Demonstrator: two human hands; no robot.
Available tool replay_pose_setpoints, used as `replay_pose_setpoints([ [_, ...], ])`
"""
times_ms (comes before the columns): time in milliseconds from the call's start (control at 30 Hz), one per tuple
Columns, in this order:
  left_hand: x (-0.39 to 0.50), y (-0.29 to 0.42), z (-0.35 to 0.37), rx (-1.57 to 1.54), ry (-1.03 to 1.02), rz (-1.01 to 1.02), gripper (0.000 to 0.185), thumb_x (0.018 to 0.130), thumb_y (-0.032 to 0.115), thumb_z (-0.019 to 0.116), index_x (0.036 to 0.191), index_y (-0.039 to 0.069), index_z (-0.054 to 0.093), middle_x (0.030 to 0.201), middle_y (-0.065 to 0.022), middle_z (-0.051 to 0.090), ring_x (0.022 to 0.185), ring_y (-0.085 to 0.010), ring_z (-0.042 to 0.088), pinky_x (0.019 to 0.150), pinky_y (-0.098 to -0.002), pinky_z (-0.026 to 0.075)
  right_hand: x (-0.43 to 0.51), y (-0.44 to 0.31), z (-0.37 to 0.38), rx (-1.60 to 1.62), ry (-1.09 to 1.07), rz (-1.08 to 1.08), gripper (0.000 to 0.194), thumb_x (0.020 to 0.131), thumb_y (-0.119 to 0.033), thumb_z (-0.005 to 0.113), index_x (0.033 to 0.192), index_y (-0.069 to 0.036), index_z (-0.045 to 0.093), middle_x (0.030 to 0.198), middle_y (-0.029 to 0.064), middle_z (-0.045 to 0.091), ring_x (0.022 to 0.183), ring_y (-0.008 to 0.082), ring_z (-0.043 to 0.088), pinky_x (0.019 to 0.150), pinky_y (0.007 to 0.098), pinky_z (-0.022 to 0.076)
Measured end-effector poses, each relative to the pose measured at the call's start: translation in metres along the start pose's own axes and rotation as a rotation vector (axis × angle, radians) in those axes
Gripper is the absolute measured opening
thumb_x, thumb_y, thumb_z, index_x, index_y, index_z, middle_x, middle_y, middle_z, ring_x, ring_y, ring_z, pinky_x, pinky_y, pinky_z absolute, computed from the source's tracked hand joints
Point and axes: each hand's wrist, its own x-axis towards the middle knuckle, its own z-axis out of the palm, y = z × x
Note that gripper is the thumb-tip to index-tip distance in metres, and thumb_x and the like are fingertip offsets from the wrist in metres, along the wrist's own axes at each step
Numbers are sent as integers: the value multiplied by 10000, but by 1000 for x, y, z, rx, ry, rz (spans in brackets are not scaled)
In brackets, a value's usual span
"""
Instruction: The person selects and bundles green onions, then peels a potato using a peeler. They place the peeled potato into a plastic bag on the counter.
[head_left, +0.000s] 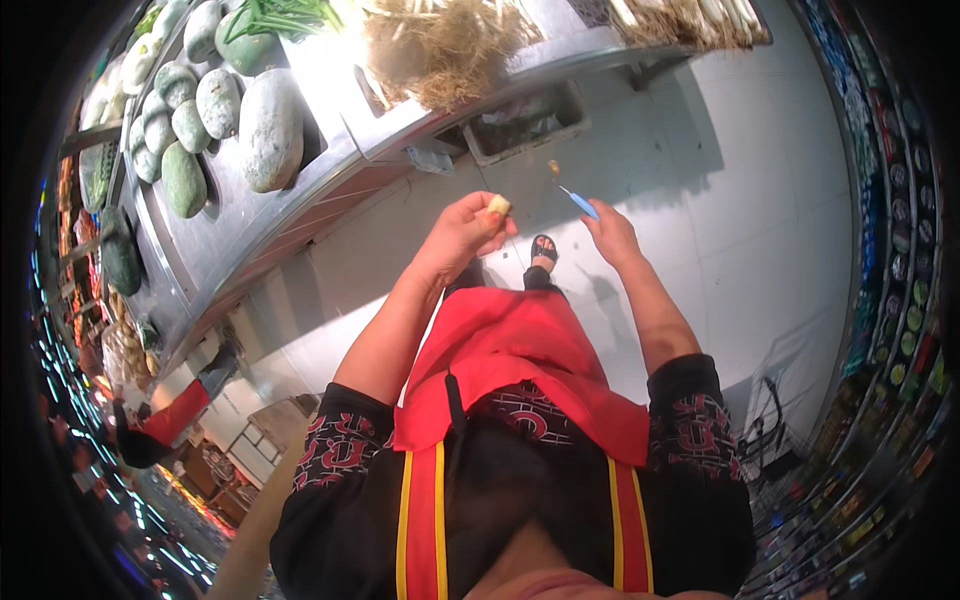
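Observation:
Out in front of my red apron, my left hand grips a small pale-yellow piece of produce between thumb and fingers. Its exact kind cannot be told. My right hand holds a small blue-handled knife, its thin tip pointing up and left. The knife is apart from the pale piece. Just beyond the tip, a small brownish scrap shows against the floor, apparently in the air. The fingers around the knife handle are partly hidden.
A metal produce counter runs along the front left, carrying winter melons and rooted scallions or leeks. Beneath it stands a white bin. Packed shelves line the right; a cart stands nearby. Another person is at the left.

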Motion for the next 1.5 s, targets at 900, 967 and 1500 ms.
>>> replay_pose_setpoints([
  [900, -145, 47, 76, 209, 178, 830, 297, 776, -96, 708, 1006, 34, 573, 989, -39, 612, 941, -125, 614, 805, -265, 513, -133, -171, -63, 782, 133, -485, 300, 956, -201, 621, 1203, -48, 546, 857, -34, 506, 734, 63, 442, 633, 216, 382],
  [967, -148, 46, 74, 114, 151, 801, 286, 792, -103, 689, 1006, 41, 566, 1003, -43, 616, 979, -135, 613, 833, -274, 520, -139, -179, -62, 643, 171, -520, 295, 943, -168, 630, 1196, -40, 547, 872, -10, 527, 752, 80, 470, 661, 231, 405],
  [1500, -161, 29, 68, -256, 359, 559, 253, 871, -10, 661, 1103, 7, 563, 1108, -96, 624, 1045, -181, 619, 933, -298, 508, -159, -209, -46, 172, 410, -664, 414, 785, -84, 720, 1173, -49, 580, 881, 129, 593, 746, 334, 590, 654, 398, 475],
])
